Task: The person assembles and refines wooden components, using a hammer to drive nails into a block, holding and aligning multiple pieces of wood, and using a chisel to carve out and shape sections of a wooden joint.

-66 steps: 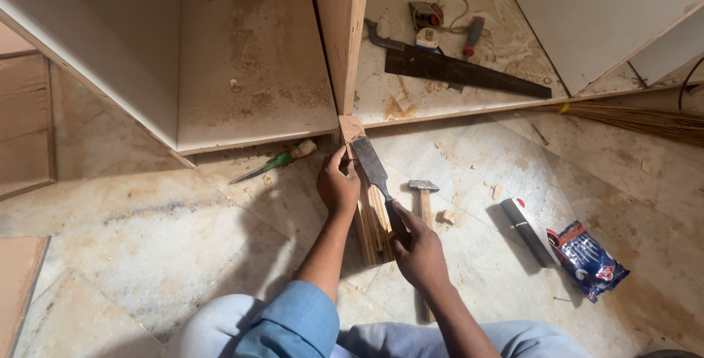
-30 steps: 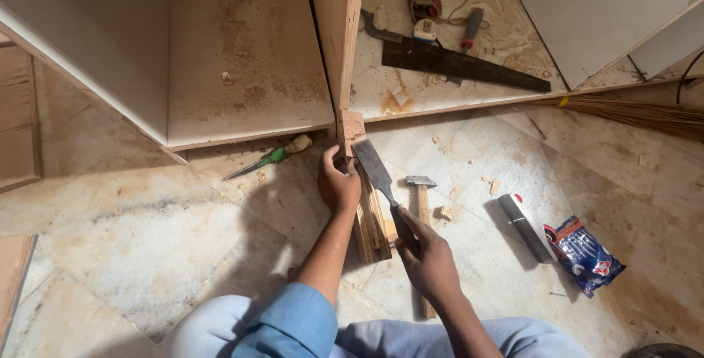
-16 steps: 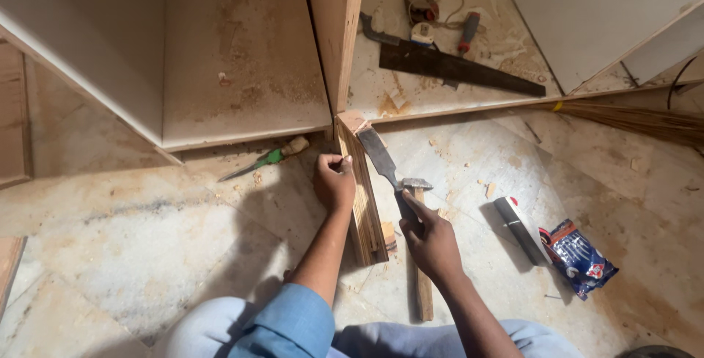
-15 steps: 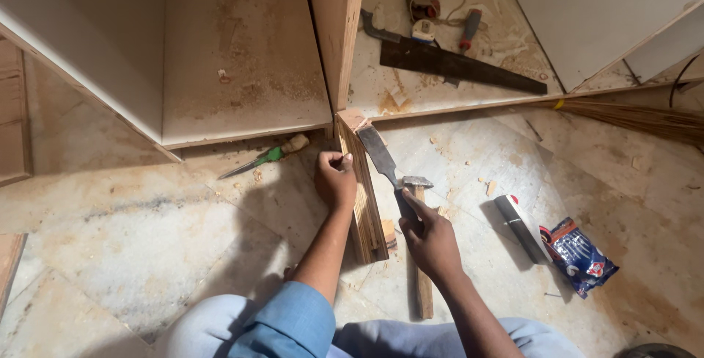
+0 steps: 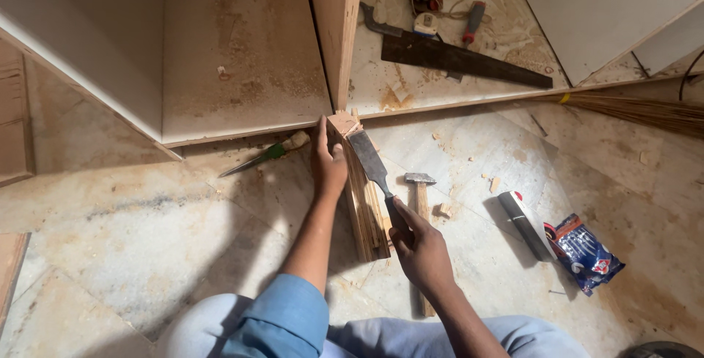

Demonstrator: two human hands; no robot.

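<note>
Half chisel (image 5: 372,169) handle hidden in right hand (image 5: 422,249).

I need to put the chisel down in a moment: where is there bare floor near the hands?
Bare marble floor lies left of the left hand, below the green screwdriver. The right hand with the chisel is hemmed in by the wood block, hammer, grey bar and blue packet. The cabinet floor by the handsaw is cluttered.
</note>
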